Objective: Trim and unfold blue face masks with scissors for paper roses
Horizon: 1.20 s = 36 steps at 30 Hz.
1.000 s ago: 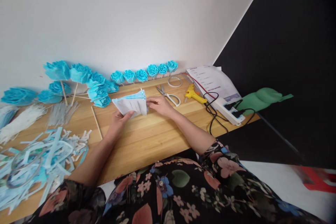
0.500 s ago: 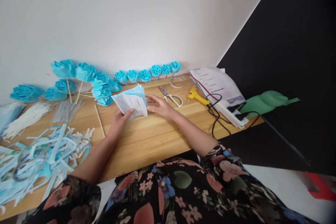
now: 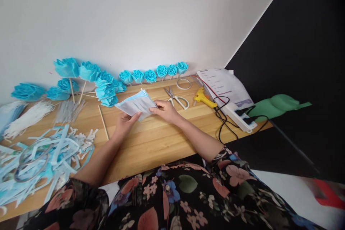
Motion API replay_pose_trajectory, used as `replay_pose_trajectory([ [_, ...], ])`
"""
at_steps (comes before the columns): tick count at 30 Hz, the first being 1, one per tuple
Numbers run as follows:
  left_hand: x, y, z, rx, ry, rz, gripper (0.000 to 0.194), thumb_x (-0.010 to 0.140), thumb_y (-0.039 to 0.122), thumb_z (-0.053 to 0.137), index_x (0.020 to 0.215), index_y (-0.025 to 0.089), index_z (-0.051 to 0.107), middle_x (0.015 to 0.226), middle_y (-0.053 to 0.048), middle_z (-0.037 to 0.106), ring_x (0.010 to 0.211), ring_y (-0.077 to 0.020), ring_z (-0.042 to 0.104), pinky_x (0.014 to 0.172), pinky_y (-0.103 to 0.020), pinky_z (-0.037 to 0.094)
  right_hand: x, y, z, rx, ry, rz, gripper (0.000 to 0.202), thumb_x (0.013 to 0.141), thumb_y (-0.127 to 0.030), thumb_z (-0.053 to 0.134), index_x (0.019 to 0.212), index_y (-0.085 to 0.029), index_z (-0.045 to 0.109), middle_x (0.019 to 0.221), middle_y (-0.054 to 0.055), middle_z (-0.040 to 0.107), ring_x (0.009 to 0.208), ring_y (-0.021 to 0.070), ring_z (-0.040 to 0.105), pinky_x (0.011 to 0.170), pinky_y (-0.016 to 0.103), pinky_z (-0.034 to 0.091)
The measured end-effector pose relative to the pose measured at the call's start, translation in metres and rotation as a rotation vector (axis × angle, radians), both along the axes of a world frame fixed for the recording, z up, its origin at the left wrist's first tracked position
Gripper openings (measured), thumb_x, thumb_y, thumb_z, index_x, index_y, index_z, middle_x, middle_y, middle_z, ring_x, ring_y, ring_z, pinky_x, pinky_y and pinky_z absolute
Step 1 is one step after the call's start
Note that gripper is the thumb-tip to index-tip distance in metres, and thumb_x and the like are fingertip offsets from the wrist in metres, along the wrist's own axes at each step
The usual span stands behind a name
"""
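Observation:
Between my hands is a stack of thin white and light-blue sheets (image 3: 137, 105), held above the wooden table (image 3: 151, 147). My left hand (image 3: 126, 124) grips its lower left edge, thumb on top and fingers beneath. At the right edge, my right hand (image 3: 165, 110) pinches the sheets with thumb and fingers. Just behind my right hand lie open scissors (image 3: 176, 97) with white handles. Blue paper-like flowers (image 3: 106, 88) on sticks are heaped to the left of the stack, and a bare wooden stick (image 3: 103, 123) lies close to my left forearm.
Small blue flowers (image 3: 150, 76) line the wall. A tape roll (image 3: 183, 84), a yellow glue gun (image 3: 205, 97), printed paper (image 3: 225, 84) and a power strip (image 3: 239, 118) with black cords are on the right. Cut strips (image 3: 51, 158), white strands (image 3: 29, 118) and clear ties (image 3: 69, 111) cover the left.
My right hand has closed from loosely spread fingers to a pinch on the stack's right edge. The curled white top sheet now lies flatter. The view has shifted slightly.

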<state>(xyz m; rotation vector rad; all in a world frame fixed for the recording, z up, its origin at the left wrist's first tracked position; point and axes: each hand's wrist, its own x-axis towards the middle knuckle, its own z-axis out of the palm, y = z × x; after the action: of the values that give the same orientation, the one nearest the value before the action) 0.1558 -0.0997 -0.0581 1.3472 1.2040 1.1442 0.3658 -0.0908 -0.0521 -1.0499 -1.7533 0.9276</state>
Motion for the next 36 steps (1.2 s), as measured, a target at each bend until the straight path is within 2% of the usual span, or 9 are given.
replay_pose_trajectory([
  [4, -0.002, 0.005, -0.005, 0.021, 0.014, -0.054, 0.054, 0.062, 0.059, 0.080, 0.090, 0.013, 0.075, 0.096, -0.011, 0.075, 0.089, -0.0264, 0.068, 0.083, -0.038, 0.054, 0.000, 0.003, -0.007, -0.082, -0.064, 0.010, 0.034, 0.080, -0.043, 0.066, 0.096, -0.013, 0.070, 0.085, 0.003, 0.068, 0.078, 0.0158, 0.058, 0.069, 0.024, 0.042],
  [13, -0.001, 0.006, -0.005, 0.004, 0.023, -0.077, 0.051, 0.058, 0.059, 0.082, 0.079, 0.014, 0.075, 0.084, -0.008, 0.075, 0.078, -0.0237, 0.067, 0.077, -0.036, 0.054, -0.002, 0.003, -0.009, -0.129, -0.125, -0.020, 0.028, 0.077, -0.040, 0.067, 0.086, -0.013, 0.070, 0.079, 0.002, 0.068, 0.076, 0.0168, 0.060, 0.066, 0.024, 0.041],
  [17, -0.001, 0.007, -0.008, -0.004, -0.020, -0.112, 0.049, 0.061, 0.058, 0.081, 0.083, 0.014, 0.075, 0.088, -0.009, 0.075, 0.089, -0.0277, 0.067, 0.085, -0.042, 0.055, 0.001, 0.000, 0.000, -0.044, -0.064, -0.072, 0.034, 0.080, -0.044, 0.066, 0.095, -0.014, 0.071, 0.082, 0.001, 0.068, 0.075, 0.0160, 0.061, 0.066, 0.024, 0.042],
  [20, -0.008, 0.012, -0.007, 0.073, -0.096, -0.085, 0.053, 0.063, 0.056, 0.081, 0.096, 0.015, 0.074, 0.095, -0.010, 0.074, 0.101, -0.0293, 0.066, 0.093, -0.044, 0.053, 0.008, -0.002, 0.010, 0.072, -0.084, -0.111, 0.031, 0.083, -0.044, 0.065, 0.095, -0.016, 0.072, 0.085, 0.002, 0.071, 0.078, 0.0171, 0.064, 0.070, 0.025, 0.045],
  [23, -0.023, 0.019, 0.001, 0.205, -0.185, 0.018, 0.058, 0.070, 0.052, 0.079, 0.116, 0.019, 0.068, 0.109, -0.009, 0.071, 0.110, -0.0264, 0.063, 0.097, -0.040, 0.050, 0.014, -0.002, 0.018, 0.197, -0.157, -0.111, 0.023, 0.087, -0.038, 0.063, 0.096, -0.019, 0.074, 0.093, 0.004, 0.075, 0.085, 0.0180, 0.068, 0.078, 0.027, 0.048],
  [26, -0.038, 0.024, 0.013, 0.292, -0.200, -0.016, 0.054, 0.074, 0.044, 0.079, 0.121, 0.022, 0.066, 0.108, -0.007, 0.070, 0.103, -0.0221, 0.065, 0.092, -0.035, 0.051, 0.018, -0.002, 0.021, 0.269, -0.249, -0.094, 0.021, 0.089, -0.035, 0.062, 0.098, -0.021, 0.075, 0.095, 0.004, 0.076, 0.088, 0.0179, 0.069, 0.081, 0.027, 0.048],
  [30, -0.043, 0.025, 0.017, 0.237, -0.017, -0.136, 0.057, 0.067, 0.040, 0.084, 0.117, 0.018, 0.068, 0.100, -0.008, 0.071, 0.093, -0.0223, 0.065, 0.081, -0.032, 0.052, 0.017, -0.002, 0.018, 0.270, -0.312, -0.062, 0.021, 0.089, -0.035, 0.063, 0.102, -0.023, 0.075, 0.101, 0.005, 0.077, 0.093, 0.0192, 0.070, 0.086, 0.029, 0.049],
  [33, -0.039, 0.023, 0.009, 0.134, 0.089, -0.096, 0.048, 0.062, 0.046, 0.085, 0.096, 0.014, 0.072, 0.091, -0.008, 0.071, 0.082, -0.0221, 0.065, 0.076, -0.033, 0.052, 0.016, -0.002, 0.018, 0.196, -0.226, -0.053, 0.029, 0.086, -0.035, 0.067, 0.112, -0.025, 0.073, 0.106, 0.004, 0.076, 0.097, 0.0200, 0.069, 0.088, 0.030, 0.050],
  [36, -0.033, 0.023, -0.001, 0.079, 0.052, -0.030, 0.044, 0.066, 0.051, 0.081, 0.087, 0.013, 0.071, 0.090, -0.008, 0.072, 0.081, -0.0226, 0.065, 0.078, -0.035, 0.053, 0.018, -0.001, 0.019, 0.046, -0.015, -0.044, 0.054, 0.082, -0.041, 0.071, 0.133, -0.025, 0.060, 0.107, 0.004, 0.074, 0.096, 0.0192, 0.069, 0.085, 0.029, 0.051],
])
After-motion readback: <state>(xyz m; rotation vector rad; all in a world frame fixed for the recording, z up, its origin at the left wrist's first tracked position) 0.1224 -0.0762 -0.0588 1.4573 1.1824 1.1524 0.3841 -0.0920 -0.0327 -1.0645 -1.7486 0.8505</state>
